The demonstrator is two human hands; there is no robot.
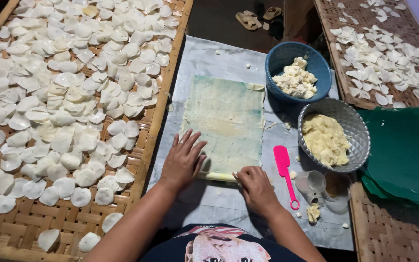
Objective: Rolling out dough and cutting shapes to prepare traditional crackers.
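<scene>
Right hand (257,187) fingers hiding sheet (224,119) edge

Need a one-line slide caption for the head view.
Left hand flat on thin dough sheet, right hand at its near edge; pink spatula alongside.

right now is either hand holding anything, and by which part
Right hand pinches the near edge of the dough sheet; left hand lies flat on it, gripping nothing.

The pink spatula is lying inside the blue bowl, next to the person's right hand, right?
Not quite. The head view shows the pink spatula lying flat on the grey sheet, not inside the blue bowl, which holds pale lumps of dough. It is indeed next to the right hand.
</scene>
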